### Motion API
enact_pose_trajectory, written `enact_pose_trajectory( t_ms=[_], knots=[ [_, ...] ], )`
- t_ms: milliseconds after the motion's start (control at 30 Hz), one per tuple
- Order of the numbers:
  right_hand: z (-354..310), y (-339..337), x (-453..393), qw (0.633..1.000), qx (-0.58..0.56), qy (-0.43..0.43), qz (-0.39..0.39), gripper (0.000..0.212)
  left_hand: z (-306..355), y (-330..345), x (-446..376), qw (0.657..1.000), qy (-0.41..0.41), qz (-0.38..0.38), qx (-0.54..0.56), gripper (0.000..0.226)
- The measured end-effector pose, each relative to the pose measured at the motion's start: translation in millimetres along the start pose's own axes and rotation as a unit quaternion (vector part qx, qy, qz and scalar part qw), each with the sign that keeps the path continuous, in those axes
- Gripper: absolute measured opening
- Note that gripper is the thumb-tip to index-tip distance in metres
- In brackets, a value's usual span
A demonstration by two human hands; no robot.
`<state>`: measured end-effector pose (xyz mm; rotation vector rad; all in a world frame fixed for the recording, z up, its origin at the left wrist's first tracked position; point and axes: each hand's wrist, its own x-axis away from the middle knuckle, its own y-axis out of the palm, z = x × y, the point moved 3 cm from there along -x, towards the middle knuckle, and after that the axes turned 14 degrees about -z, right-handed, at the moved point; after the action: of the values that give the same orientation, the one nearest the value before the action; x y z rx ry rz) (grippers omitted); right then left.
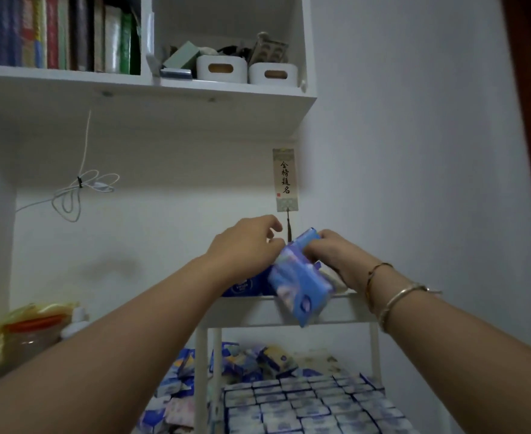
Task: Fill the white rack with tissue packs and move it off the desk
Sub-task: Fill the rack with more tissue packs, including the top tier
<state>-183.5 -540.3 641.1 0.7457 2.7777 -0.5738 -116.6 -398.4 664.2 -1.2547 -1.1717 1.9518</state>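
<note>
White-walled desk nook: white rack (pixel 336 311) lower tier's packed, right hand (pixel 333 255) fingers gripping a tissue pack (pixel 298 283) at the top, left hand (pixel 245 245) fingers loosely curled alongside.

books (pixel 57 31) on shelf (pixel 145 89) | two white bins (pixel 221 68) | cable (pixel 79 189) | hanging bookmark (pixel 284 180)

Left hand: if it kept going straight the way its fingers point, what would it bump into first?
Probably the hanging paper charm or the white wall behind it; the left hand points up-right toward them, though depth is unclear.
</note>
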Motion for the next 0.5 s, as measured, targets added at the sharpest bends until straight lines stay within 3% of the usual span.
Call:
enact_pose_trajectory(
  t_ms=[67, 133, 200, 400, 500],
  knots=[
    [0.7, 2.7, 0.7, 1.0, 0.026, 0.009, 0.007, 0.036, 13.5, -1.0, 8.7, 0.997, 0.025, 0.042, -0.061, 0.032],
    [0.2, 4.7, 0.9, 0.999, 0.036, 0.01, 0.008, 0.059, 27.7, 1.7, 23.2, 0.99, 0.061, 0.118, -0.045, 0.025],
    [1.5, 6.2, 1.6, 0.999, 0.045, -0.001, 0.025, 0.054, 31.1, 9.9, 34.4, 0.987, 0.073, 0.145, -0.016, 0.015],
    [7.3, -5.1, -8.2, 0.997, 0.059, 0.003, 0.057, 0.021, 16.2, 9.8, 26.5, 0.998, 0.0, 0.025, -0.049, 0.024],
    [7.3, -9.5, -11.1, 0.993, 0.098, 0.008, 0.061, 0.021, 15.8, 11.0, 20.0, 0.995, -0.017, -0.023, -0.091, 0.028]
  ],
)
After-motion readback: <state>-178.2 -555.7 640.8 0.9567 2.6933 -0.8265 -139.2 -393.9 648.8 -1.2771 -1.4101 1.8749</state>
